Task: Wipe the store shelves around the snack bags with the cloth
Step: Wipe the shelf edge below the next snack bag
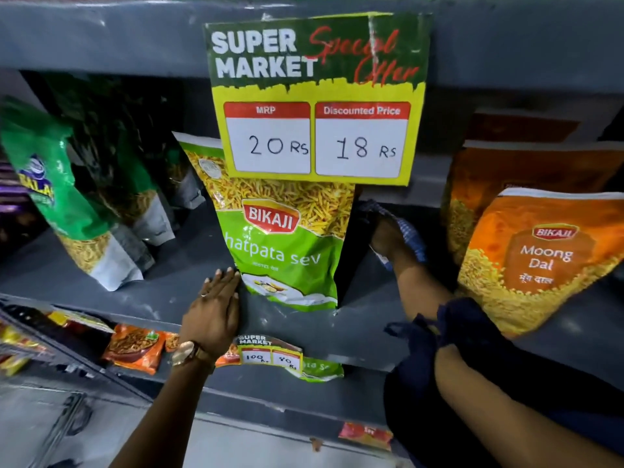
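Observation:
A green Bikaji sev bag [287, 238] stands upright in the middle of the grey shelf [175, 298]. My left hand [212, 309] lies flat on the shelf's front edge, fingers together, fingertips touching the bag's lower left corner. My right hand [388, 238] reaches deep into the gap to the right of that bag and grips a blue checked cloth [408, 231], pressed low near the shelf floor. An orange Moong Dal bag [543, 261] leans at the right.
Green snack bags [64, 197] lean at the left. A yellow price sign [317, 99] hangs from the shelf above, covering the sev bag's top. Lower shelf holds orange packets [135, 346] and a small price tag [270, 352]. A dark sleeve [466, 332] is bunched on my right forearm.

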`<control>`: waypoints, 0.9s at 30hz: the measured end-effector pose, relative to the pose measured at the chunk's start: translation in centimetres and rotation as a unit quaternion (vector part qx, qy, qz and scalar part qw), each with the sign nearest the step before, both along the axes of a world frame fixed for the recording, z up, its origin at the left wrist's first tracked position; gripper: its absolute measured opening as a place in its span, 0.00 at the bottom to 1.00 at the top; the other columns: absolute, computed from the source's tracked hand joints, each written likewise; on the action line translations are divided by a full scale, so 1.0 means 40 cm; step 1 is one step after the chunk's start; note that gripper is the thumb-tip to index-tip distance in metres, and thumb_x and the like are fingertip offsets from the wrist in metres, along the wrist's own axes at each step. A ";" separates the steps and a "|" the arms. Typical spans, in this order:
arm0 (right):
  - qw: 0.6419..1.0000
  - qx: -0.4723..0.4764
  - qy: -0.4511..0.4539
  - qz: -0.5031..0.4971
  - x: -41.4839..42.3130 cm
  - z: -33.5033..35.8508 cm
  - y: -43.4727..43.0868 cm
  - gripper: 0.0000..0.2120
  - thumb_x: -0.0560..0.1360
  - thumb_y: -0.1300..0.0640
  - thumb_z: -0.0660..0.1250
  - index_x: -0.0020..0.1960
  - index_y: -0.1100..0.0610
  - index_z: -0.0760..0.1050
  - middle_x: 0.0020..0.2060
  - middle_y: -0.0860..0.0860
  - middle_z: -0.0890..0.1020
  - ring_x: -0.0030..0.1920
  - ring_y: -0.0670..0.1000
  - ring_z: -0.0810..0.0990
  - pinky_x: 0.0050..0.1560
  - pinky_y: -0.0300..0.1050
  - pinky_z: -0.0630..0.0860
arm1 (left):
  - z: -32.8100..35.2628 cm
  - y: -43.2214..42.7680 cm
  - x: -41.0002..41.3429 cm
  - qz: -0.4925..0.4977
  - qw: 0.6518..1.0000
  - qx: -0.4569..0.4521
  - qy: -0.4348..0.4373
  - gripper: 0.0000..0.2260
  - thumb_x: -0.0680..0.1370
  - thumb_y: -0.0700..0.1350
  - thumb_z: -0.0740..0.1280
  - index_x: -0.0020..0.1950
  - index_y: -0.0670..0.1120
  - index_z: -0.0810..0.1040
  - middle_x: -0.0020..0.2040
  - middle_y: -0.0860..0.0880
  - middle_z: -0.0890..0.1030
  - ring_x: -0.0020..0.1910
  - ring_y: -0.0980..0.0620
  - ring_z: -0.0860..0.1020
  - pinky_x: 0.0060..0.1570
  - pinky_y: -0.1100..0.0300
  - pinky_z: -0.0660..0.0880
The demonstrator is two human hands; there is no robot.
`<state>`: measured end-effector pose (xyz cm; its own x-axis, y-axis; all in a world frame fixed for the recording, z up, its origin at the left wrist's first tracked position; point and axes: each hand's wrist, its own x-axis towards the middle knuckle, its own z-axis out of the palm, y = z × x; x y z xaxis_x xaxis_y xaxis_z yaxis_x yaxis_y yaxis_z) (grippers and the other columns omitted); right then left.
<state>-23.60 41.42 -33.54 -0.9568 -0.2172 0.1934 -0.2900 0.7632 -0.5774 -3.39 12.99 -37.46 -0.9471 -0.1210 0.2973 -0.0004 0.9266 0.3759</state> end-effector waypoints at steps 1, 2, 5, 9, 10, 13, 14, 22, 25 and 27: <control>1.000 0.021 -0.004 0.012 -0.001 -0.019 0.005 0.20 0.68 0.59 0.55 0.54 0.62 0.78 0.54 0.64 0.82 0.54 0.63 0.80 0.59 0.56 0.76 | 0.004 0.000 0.001 -0.002 1.000 0.003 -0.004 0.26 0.77 0.52 0.48 0.67 0.40 0.72 0.68 0.41 0.72 0.70 0.42 0.67 0.70 0.48 0.61; 0.999 0.026 -0.043 -0.010 -0.002 -0.045 0.010 0.22 0.67 0.57 0.54 0.55 0.62 0.78 0.54 0.64 0.81 0.55 0.63 0.79 0.59 0.55 0.75 | 0.004 -0.002 -0.001 0.001 1.000 0.000 -0.007 0.26 0.77 0.52 0.48 0.67 0.40 0.72 0.68 0.41 0.72 0.70 0.42 0.67 0.70 0.48 0.61; 0.997 0.061 -0.043 -0.005 0.104 -0.023 0.012 0.22 0.69 0.57 0.53 0.56 0.63 0.77 0.57 0.65 0.79 0.59 0.65 0.75 0.62 0.54 0.70 | 0.001 0.000 0.002 0.003 1.000 -0.015 -0.008 0.26 0.77 0.52 0.48 0.67 0.40 0.72 0.68 0.41 0.72 0.69 0.41 0.67 0.70 0.48 0.61; 0.999 0.019 -0.033 0.027 0.219 -0.017 0.033 0.18 0.71 0.67 0.61 0.59 0.57 0.77 0.64 0.63 0.75 0.64 0.63 0.72 0.66 0.52 0.68 | -0.009 -0.003 -0.001 0.011 1.000 -0.004 -0.013 0.26 0.77 0.52 0.48 0.68 0.41 0.71 0.69 0.41 0.71 0.71 0.42 0.66 0.71 0.48 0.60; 0.998 0.026 -0.044 0.029 0.245 -0.020 0.040 0.19 0.72 0.66 0.61 0.61 0.55 0.76 0.66 0.62 0.72 0.66 0.63 0.69 0.68 0.52 0.65 | -0.007 -0.001 0.000 0.011 1.000 0.003 -0.015 0.25 0.77 0.51 0.49 0.68 0.42 0.71 0.69 0.41 0.71 0.71 0.43 0.65 0.71 0.48 0.60; 0.996 0.061 -0.061 0.035 0.310 -0.043 0.056 0.18 0.74 0.61 0.61 0.63 0.50 0.72 0.70 0.60 0.68 0.70 0.61 0.64 0.72 0.53 0.60 | -0.002 0.003 0.005 0.012 1.000 0.011 -0.020 0.24 0.77 0.49 0.50 0.69 0.42 0.70 0.70 0.42 0.70 0.72 0.43 0.64 0.71 0.48 0.60; 0.995 0.060 -0.070 0.034 0.331 -0.048 0.063 0.18 0.74 0.59 0.60 0.64 0.50 0.72 0.70 0.59 0.69 0.71 0.60 0.64 0.73 0.54 0.59 | 0.000 0.004 0.005 0.013 1.000 0.015 -0.022 0.24 0.77 0.49 0.50 0.69 0.42 0.70 0.70 0.42 0.70 0.72 0.43 0.64 0.71 0.48 0.60; 0.998 0.029 -0.003 0.049 0.525 -0.038 0.077 0.21 0.72 0.56 0.55 0.62 0.47 0.73 0.64 0.48 0.77 0.69 0.55 0.68 0.73 0.49 0.55 | 0.008 0.001 0.011 0.007 0.999 0.024 -0.048 0.24 0.77 0.49 0.50 0.70 0.43 0.68 0.71 0.42 0.68 0.73 0.43 0.62 0.72 0.48 0.59; 0.998 0.007 0.009 0.060 0.556 -0.050 0.071 0.22 0.71 0.51 0.51 0.61 0.47 0.74 0.63 0.46 0.78 0.69 0.52 0.68 0.72 0.46 0.56 | 0.011 0.004 0.013 0.009 0.999 0.026 -0.047 0.25 0.76 0.50 0.50 0.70 0.43 0.68 0.71 0.43 0.69 0.73 0.43 0.62 0.71 0.47 0.60; 0.998 0.000 0.012 0.064 0.559 -0.046 0.060 0.22 0.71 0.50 0.51 0.62 0.45 0.73 0.62 0.44 0.77 0.68 0.50 0.68 0.71 0.47 0.59 | 0.013 0.006 0.014 0.013 0.998 0.027 -0.047 0.25 0.76 0.50 0.50 0.70 0.43 0.68 0.71 0.43 0.69 0.73 0.43 0.62 0.71 0.47 0.61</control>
<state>-1.22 43.82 -35.38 -0.9160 -0.3377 0.2165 -0.3995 0.7187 -0.5692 -2.82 13.24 -36.93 -0.9669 -0.1589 0.1998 -0.0614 0.9044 0.4222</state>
